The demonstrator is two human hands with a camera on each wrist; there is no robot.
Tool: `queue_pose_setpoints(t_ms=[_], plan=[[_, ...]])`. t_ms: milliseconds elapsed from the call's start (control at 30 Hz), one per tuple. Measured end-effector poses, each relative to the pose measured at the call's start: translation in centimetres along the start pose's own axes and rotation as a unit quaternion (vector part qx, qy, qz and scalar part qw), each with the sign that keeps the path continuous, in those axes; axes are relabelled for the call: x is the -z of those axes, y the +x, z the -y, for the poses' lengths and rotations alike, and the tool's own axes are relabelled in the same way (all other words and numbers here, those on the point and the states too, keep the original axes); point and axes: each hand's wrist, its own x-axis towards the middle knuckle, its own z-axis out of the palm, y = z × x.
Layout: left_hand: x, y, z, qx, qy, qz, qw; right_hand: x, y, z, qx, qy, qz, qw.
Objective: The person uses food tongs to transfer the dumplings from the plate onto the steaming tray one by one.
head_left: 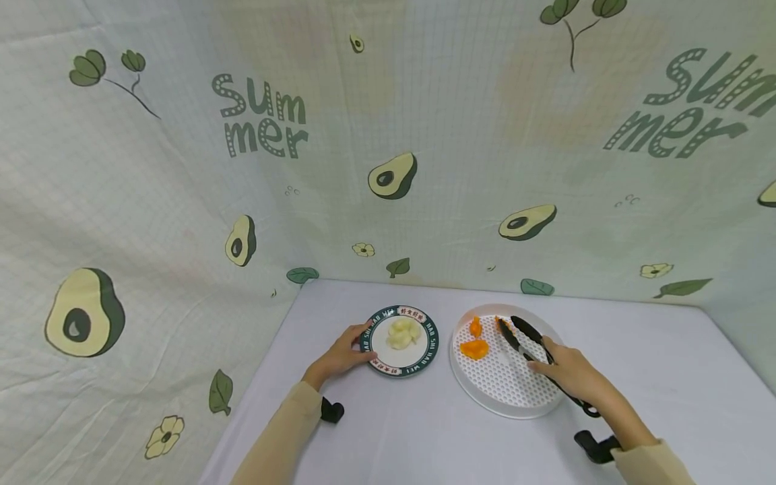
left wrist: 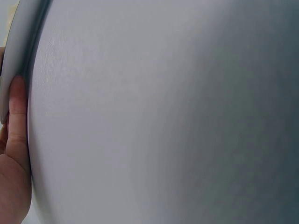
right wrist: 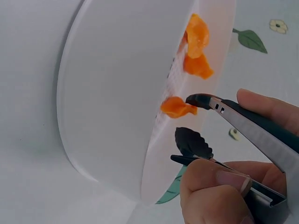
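My left hand (head_left: 339, 355) grips the left rim of a round plate (head_left: 432, 340) with a dark green lettered border. Pale yellow pieces (head_left: 403, 333) lie in a small heap on it. In the left wrist view a finger (left wrist: 18, 116) runs along the plate's underside. With my right hand (head_left: 572, 372) I hold black-tipped metal tongs (right wrist: 252, 133), slanting over a round white perforated tray (head_left: 515, 384). The tongs' jaws stand apart; one tip is right at an orange piece (right wrist: 176, 108). More orange pieces, like bell pepper (head_left: 475, 349), lie at the tray's left side.
Both dishes stand side by side on a table covered in pale cloth (head_left: 388, 431). Behind and to the left hangs a curtain (head_left: 461, 148) printed with avocados and leaves. Black wrist mounts (head_left: 597, 446) show below the forearms.
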Motion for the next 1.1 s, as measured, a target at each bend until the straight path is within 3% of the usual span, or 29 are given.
queue_pose_setpoints(t_ms=[400,800,1100], plan=[[0.0,-0.1,0.0,-0.002,-0.005,0.004,1.0000,0.6,-0.9,1.0,0.007,0.016,0.002,0.9998],[0.1,-0.1,-0.2,-0.002,-0.005,0.003,1.0000,-0.8,-1.4,5.1,0.067,0.054,-0.039,0.9955],[0.2,-0.2,-0.4,0.010,0.001,0.008,0.9999,-2.5,-0.8,8.5,0.075,0.059,-0.025,0.9951]])
